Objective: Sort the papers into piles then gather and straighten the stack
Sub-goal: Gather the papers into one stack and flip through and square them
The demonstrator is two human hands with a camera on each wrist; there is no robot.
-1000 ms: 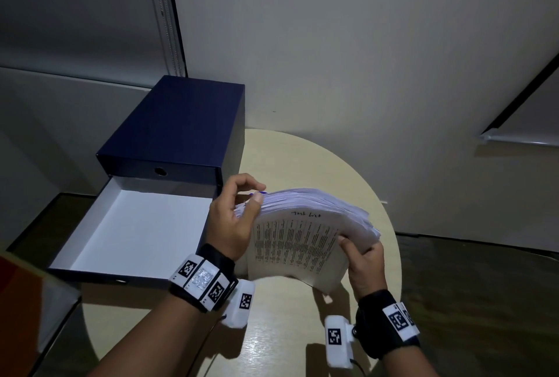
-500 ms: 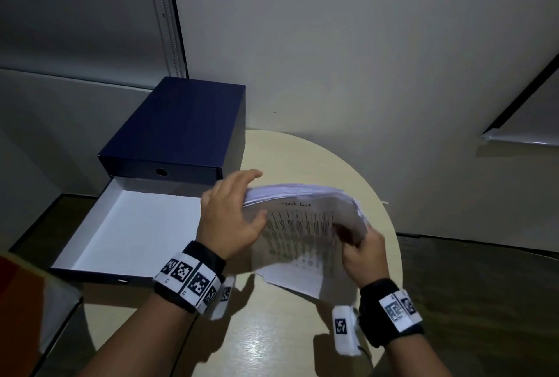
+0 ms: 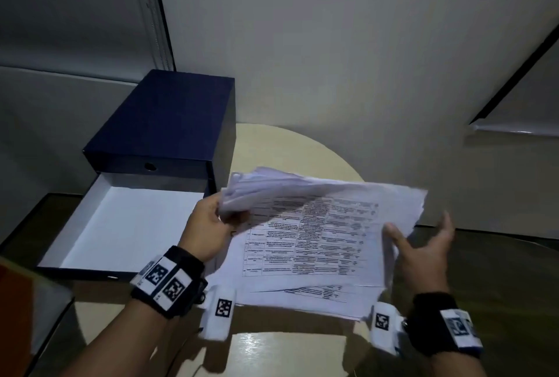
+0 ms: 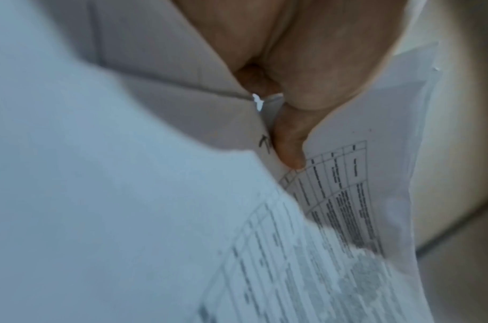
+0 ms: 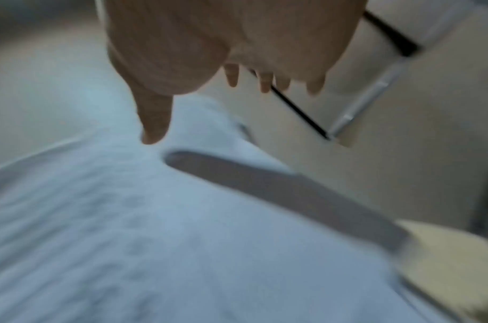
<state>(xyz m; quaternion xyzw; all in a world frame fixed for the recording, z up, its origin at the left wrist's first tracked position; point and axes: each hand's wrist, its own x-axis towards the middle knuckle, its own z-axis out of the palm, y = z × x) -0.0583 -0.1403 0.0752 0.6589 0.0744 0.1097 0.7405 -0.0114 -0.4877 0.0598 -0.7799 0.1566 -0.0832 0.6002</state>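
Note:
A thick stack of white papers (image 3: pixel 317 234) printed with tables is spread over the round beige table (image 3: pixel 281 149), its top sheets fanned out. My left hand (image 3: pixel 211 222) grips the stack's left edge, where the sheets curl up; in the left wrist view its fingers (image 4: pixel 289 148) are tucked between the pages of the papers (image 4: pixel 347 207). My right hand (image 3: pixel 420 243) hovers at the stack's right edge with fingers spread and holds nothing. In the blurred right wrist view the right hand's thumb (image 5: pixel 154 122) points down just above the papers (image 5: pixel 126 218).
A dark blue box (image 3: pixel 163 128) stands at the table's back left, its white-lined drawer (image 3: pixel 121 225) pulled out toward me and showing nothing inside. A white wall rises behind the table. Bare tabletop (image 3: pixel 272 352) shows in front of the stack.
The stack went from a bundle held upright in both hands to lying spread flat on the table. My right hand let go and moved out to the right.

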